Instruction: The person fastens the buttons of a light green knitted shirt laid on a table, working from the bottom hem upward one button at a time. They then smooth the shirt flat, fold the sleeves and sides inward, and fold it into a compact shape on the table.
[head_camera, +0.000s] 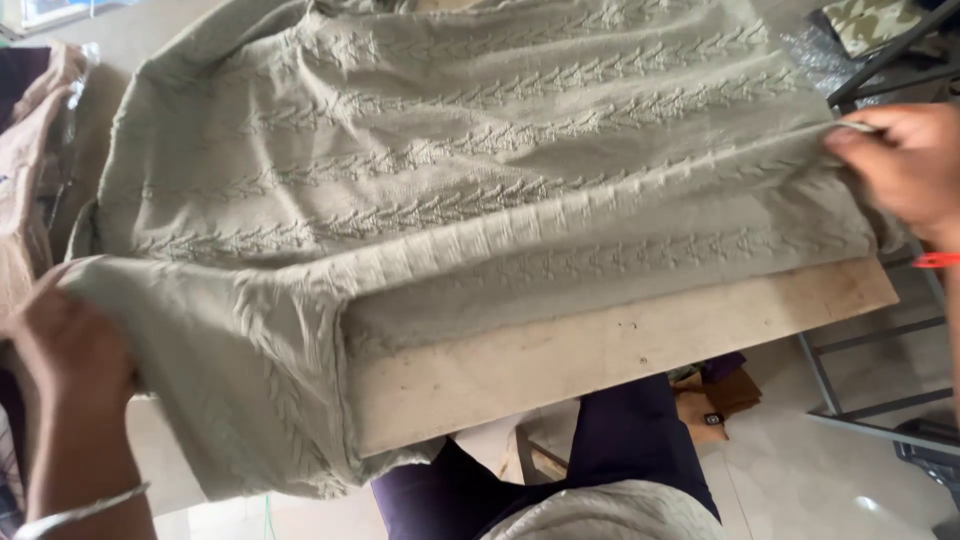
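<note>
A pale grey-green knitted sweater (450, 170) with cable-pattern ribs lies spread over a wooden board (620, 350). My left hand (70, 350) grips the sweater's hem at the lower left, where the cloth hangs off the board's corner. My right hand (905, 160) pinches the hem edge at the far right, holding it taut. A folded band of hem runs between both hands. A metal bangle circles my left wrist, and a red band sits on my right wrist.
A metal frame (870, 400) stands at the right over a tiled floor. Piled garments (30, 150) lie at the left edge. Dark trousers (620, 450) and brown items (725, 390) show under the board. Camouflage fabric (870, 20) sits at top right.
</note>
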